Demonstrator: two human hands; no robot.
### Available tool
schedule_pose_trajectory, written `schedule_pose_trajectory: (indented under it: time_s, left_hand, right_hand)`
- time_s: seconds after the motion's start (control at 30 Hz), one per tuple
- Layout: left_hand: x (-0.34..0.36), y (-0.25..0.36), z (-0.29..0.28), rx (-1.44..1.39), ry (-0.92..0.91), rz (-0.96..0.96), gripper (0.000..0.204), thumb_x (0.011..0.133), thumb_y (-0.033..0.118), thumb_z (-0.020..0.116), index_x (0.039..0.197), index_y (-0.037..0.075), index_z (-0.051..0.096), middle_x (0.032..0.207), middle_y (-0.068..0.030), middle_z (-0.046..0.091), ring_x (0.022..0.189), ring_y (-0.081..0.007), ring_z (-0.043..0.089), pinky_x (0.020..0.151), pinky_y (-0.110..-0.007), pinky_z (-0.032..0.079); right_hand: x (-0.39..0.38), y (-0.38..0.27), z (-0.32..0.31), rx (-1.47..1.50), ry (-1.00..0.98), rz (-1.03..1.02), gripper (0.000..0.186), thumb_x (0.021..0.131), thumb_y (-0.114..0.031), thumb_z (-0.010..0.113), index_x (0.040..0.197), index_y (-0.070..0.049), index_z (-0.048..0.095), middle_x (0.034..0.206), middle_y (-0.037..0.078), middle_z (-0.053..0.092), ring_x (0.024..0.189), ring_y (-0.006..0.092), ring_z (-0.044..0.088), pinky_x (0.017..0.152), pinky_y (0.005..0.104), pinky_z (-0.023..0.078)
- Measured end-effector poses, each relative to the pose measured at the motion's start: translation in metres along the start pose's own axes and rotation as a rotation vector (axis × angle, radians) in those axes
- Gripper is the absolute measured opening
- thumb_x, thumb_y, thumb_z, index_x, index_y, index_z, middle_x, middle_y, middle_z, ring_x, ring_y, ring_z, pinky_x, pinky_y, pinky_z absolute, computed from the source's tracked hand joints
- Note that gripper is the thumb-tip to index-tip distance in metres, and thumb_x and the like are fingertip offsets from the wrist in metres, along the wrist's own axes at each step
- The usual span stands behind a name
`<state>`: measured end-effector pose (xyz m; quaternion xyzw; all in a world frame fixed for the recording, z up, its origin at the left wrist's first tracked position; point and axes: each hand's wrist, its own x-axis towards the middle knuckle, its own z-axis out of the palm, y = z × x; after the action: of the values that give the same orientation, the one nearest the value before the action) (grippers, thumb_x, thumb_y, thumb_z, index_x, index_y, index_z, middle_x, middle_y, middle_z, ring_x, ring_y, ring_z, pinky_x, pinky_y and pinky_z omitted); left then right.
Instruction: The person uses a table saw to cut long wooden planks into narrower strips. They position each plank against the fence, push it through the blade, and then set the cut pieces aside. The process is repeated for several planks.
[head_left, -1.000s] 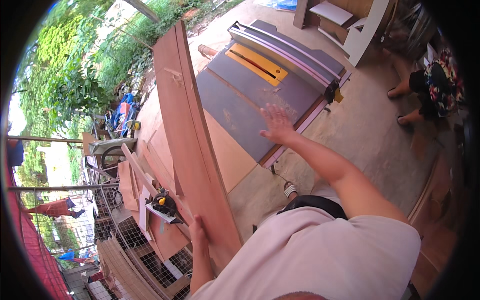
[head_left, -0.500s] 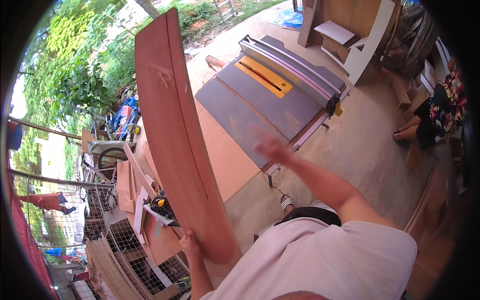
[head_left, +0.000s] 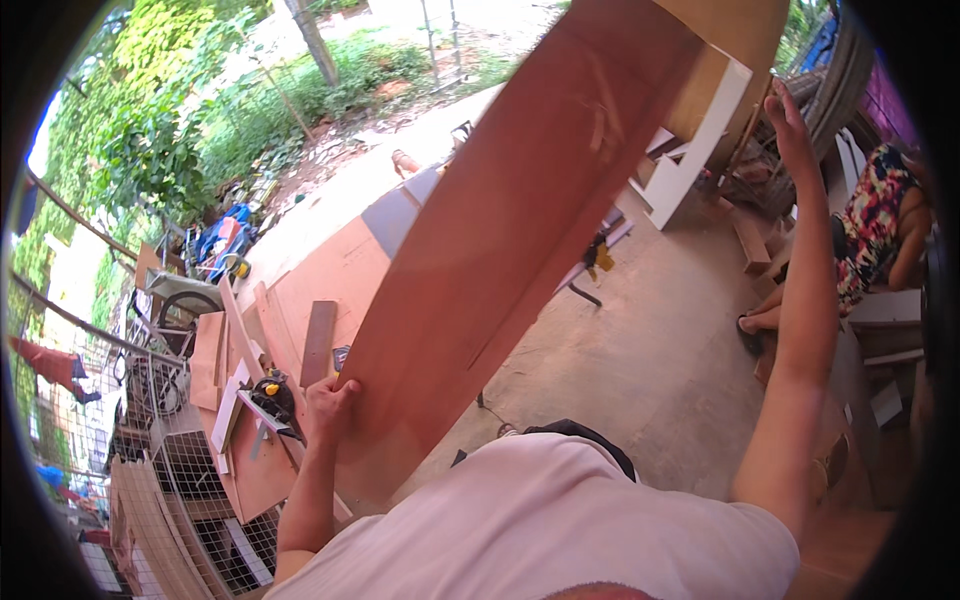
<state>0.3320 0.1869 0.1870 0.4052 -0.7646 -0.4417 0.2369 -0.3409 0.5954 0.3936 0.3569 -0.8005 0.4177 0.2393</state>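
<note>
A long reddish-brown wooden board (head_left: 500,210) stands tilted in front of me, its top leaning away to the right. My left hand (head_left: 330,405) is closed round its lower left edge. Out at the right my right hand (head_left: 788,125) is raised, fingers stretched, holding nothing and apart from the board. Behind the board a grey table saw (head_left: 390,218) shows only in small parts; its blade area is hidden.
On the pinkish wooden worktop (head_left: 320,270) at left lie offcuts and a black-and-yellow power tool (head_left: 272,395). White panels (head_left: 700,150) lean at the back right. A person in a flowered top (head_left: 880,220) is at the right. A wire mesh fence (head_left: 150,400) stands at left.
The board has swung rightward at its top and now covers most of the table saw. My right hand has moved up and to the right. My left hand has shifted slightly left and up, still gripping.
</note>
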Motion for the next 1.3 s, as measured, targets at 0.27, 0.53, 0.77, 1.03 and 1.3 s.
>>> schedule_pose_trajectory:
  time_s: [0.27, 0.53, 0.77, 1.03, 1.3]
  left_hand:
    - [-0.013, 0.110, 0.095, 0.600, -0.272, 0.147, 0.060, 0.065, 0.059, 0.077, 0.069, 0.000, 0.066, 0.053, -0.0119, 0.055, 0.051, -0.0154, 0.054, 0.050, -0.036, 0.042]
    - [0.038, 0.201, 0.268, 0.999, -0.684, 0.420, 0.067, 0.066, 0.076, 0.060, 0.080, 0.012, 0.073, 0.079, -0.0105, 0.068, 0.083, -0.0287, 0.066, 0.070, -0.041, 0.051]
    - [0.082, 0.175, 0.452, 1.053, -0.964, 0.669, 0.071, 0.067, 0.078, 0.058, 0.088, 0.012, 0.075, 0.091, -0.0099, 0.070, 0.089, -0.0289, 0.065, 0.074, -0.039, 0.051]
    - [0.090, 0.138, 0.530, 0.924, -0.791, 0.824, 0.053, 0.069, 0.059, 0.067, 0.095, 0.013, 0.073, 0.108, -0.0097, 0.062, 0.112, -0.0285, 0.050, 0.092, -0.041, 0.042]
    - [0.009, 0.091, 0.459, 0.479, 0.165, -0.522, 0.055, 0.078, 0.029, 0.069, 0.122, 0.002, 0.051, 0.120, -0.0191, 0.053, 0.121, -0.0325, 0.046, 0.100, -0.043, 0.039]
  right_hand:
    - [-0.123, 0.111, -0.162, 0.470, -0.286, 0.810, 0.068, 0.094, -0.053, 0.049, 0.139, -0.003, 0.043, 0.136, 0.007, 0.051, 0.122, 0.0198, 0.050, 0.103, 0.0326, 0.036]
    - [-0.468, 0.247, -0.287, 0.269, -0.067, 1.152, 0.069, 0.097, -0.051, 0.044, 0.142, 0.000, 0.035, 0.141, 0.009, 0.043, 0.125, 0.0224, 0.045, 0.107, 0.0352, 0.034]
    - [-0.653, 0.130, -0.284, 0.109, 0.152, 1.745, 0.086, 0.088, -0.065, 0.049, 0.132, 0.008, 0.045, 0.131, 0.017, 0.053, 0.113, 0.0296, 0.054, 0.096, 0.0406, 0.045]
    - [-0.715, 0.060, -0.245, -0.008, 0.389, 1.702, 0.082, 0.091, -0.060, 0.049, 0.130, 0.013, 0.045, 0.127, 0.020, 0.054, 0.109, 0.0308, 0.055, 0.096, 0.0414, 0.046]
    - [-0.751, 0.051, -0.221, 0.067, 0.377, 1.776, 0.066, 0.094, -0.047, 0.049, 0.130, 0.008, 0.045, 0.130, 0.022, 0.051, 0.115, 0.0320, 0.052, 0.099, 0.0411, 0.043]
